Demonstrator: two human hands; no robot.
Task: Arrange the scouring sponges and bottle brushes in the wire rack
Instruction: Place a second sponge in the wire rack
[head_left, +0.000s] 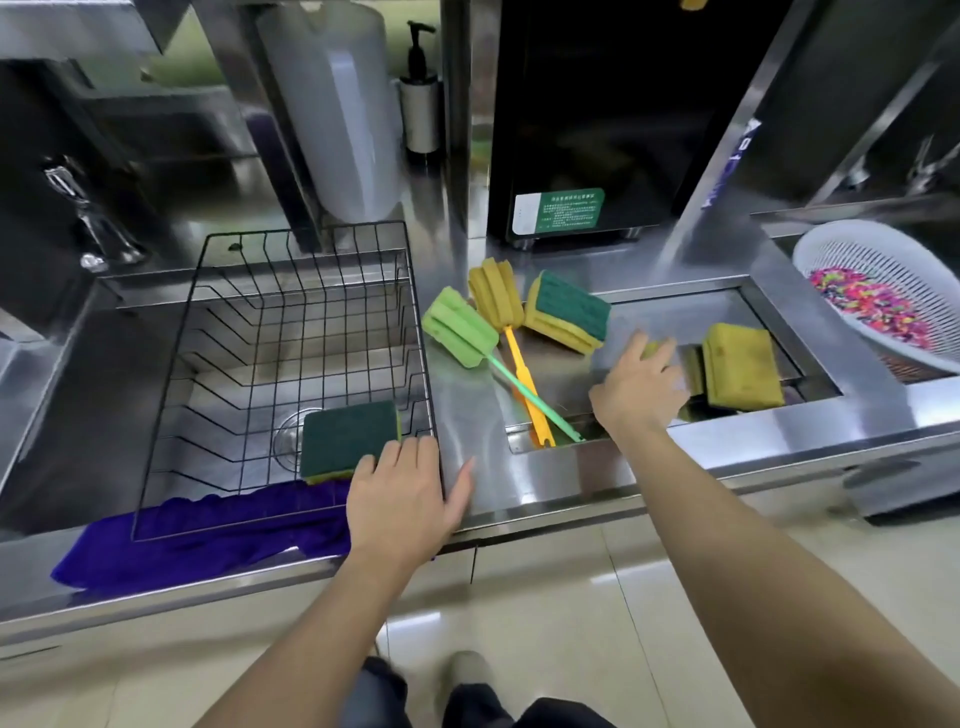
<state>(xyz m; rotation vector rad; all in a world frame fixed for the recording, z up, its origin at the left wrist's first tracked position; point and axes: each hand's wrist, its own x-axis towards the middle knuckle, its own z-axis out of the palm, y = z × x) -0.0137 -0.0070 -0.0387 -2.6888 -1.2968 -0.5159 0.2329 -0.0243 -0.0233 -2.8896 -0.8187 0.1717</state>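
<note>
So far only one scouring sponge (349, 439) sits in the wire rack (291, 374), lying green side up in the near right corner, and the left hand (402, 493) rests at that corner with its fingers (395, 454) spread loosely over the rim, touching the sponge's near edge but holding nothing. The step in hand looks like the fetching of the next sponge: the right hand (641, 387) reaches into the shallow steel trough (810, 358) on the right of the bench (467, 457), its fingers (660, 353) curled down over a yellow sponge (649, 349) that is mostly hidden, so whether they have closed on it I cannot tell. Just beside that hand an upturned yellow sponge (740, 366) leans on a darker one beneath it. A stacked green-topped sponge (569, 312), a green bottle brush (460, 332) and a yellow bottle brush (496, 301) lie between trough and rack, their handles crossing. The next move calls for a firm pinch, a lift clear of the trough's edge, and a carry leftward over the brushes. The white colander (831, 244) at far right holds coloured beads.
</note>
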